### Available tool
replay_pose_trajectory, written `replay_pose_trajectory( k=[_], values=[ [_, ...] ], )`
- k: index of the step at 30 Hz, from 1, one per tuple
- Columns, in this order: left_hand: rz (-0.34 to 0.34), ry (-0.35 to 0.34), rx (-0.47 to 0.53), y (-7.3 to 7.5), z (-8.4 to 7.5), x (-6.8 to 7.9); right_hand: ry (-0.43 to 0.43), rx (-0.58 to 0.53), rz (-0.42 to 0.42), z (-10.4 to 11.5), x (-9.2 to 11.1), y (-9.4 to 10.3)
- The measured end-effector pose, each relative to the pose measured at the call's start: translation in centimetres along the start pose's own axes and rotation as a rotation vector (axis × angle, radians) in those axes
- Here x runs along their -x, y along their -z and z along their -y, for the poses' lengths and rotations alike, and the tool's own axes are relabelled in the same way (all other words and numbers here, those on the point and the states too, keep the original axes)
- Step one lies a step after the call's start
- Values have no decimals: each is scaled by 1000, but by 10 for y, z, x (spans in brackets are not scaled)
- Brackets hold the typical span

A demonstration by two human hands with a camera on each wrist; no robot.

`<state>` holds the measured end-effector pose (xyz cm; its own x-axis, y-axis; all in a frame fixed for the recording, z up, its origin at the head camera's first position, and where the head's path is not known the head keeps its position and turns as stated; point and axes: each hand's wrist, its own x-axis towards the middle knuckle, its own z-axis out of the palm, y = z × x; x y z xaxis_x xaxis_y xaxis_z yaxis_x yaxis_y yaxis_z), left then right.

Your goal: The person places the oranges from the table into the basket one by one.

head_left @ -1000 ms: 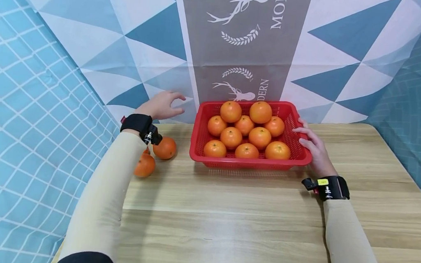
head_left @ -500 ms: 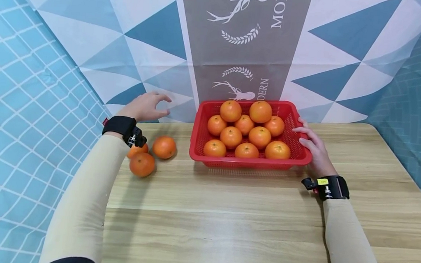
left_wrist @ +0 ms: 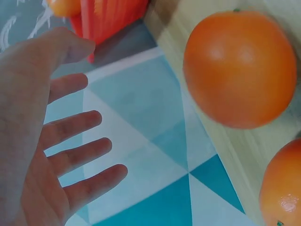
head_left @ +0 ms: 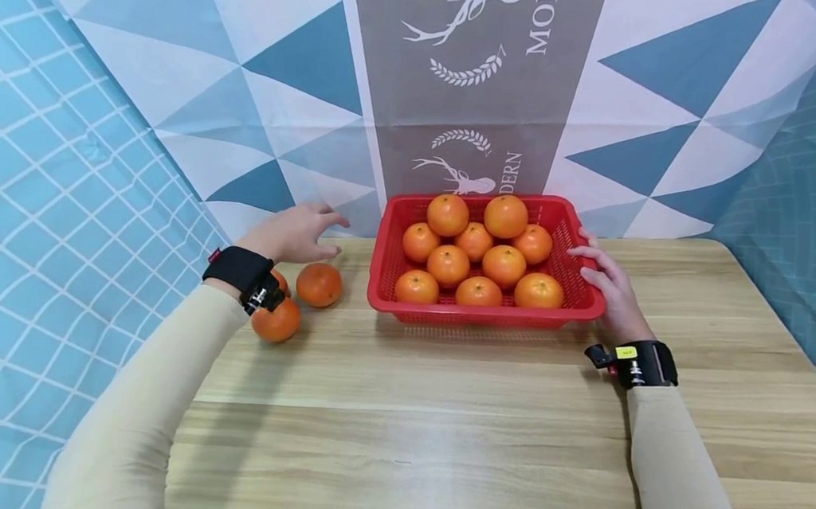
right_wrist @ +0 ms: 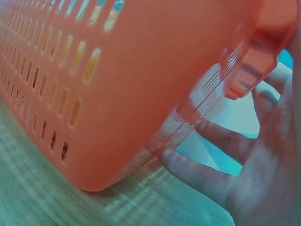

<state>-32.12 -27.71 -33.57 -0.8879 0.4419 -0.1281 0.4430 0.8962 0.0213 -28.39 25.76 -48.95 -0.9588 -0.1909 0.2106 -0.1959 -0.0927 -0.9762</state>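
My left hand [head_left: 290, 233] hovers behind the loose oranges at the left, its fingers spread and holding nothing. Just in front of it lies one orange [head_left: 319, 285]; a second orange [head_left: 276, 319] sits nearer, and a third [head_left: 279, 279] is mostly hidden behind the wrist strap. Two of them show large in the left wrist view, the bigger orange [left_wrist: 240, 69] beside the fingers. A red plastic basket [head_left: 475, 316] holds several oranges [head_left: 504, 267]. My right hand [head_left: 614, 291] grips its right end at the rim; in the right wrist view, two fingertips [right_wrist: 176, 162] touch the slotted outer wall.
The basket stands on a wooden table [head_left: 401, 430], close to the patterned cloth backdrop [head_left: 455, 114]. A blue gridded cloth [head_left: 55, 259] hangs along the left side. Another blue cloth [head_left: 806, 222] borders the right.
My left hand first moved left, uncovering more of the loose oranges, then came forward and down closer to them. The right hand and basket stay where they were.
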Motion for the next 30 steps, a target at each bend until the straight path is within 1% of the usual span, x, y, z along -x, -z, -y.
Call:
replay_pose_trajectory(
  k=[3,6,8,11,15,19,23,26,30],
  values=[
    [23,-12,-23,-5,-8,4,-9,9,-3,-1,1,0],
    [32,-35,-35,-7,-14,9,-10,17,-3,-1,1,0],
    [23,-64,-50,-9,-16,12,-6,27,-2,0,1,1],
    [34,-103,-68,-10,-19,16,0,34,1,1,1,2],
    [88,-115,-100,-15,-22,18,6,33,3,1,1,1],
    [124,-134,-164,-24,-22,17,6,27,0,1,1,1],
    [120,-189,-239,-34,-21,17,4,18,4,0,0,1],
    [99,-221,-288,-42,-19,18,9,7,10,0,0,1],
    [79,-232,-337,-51,-19,18,15,5,9,0,0,1]
  ],
)
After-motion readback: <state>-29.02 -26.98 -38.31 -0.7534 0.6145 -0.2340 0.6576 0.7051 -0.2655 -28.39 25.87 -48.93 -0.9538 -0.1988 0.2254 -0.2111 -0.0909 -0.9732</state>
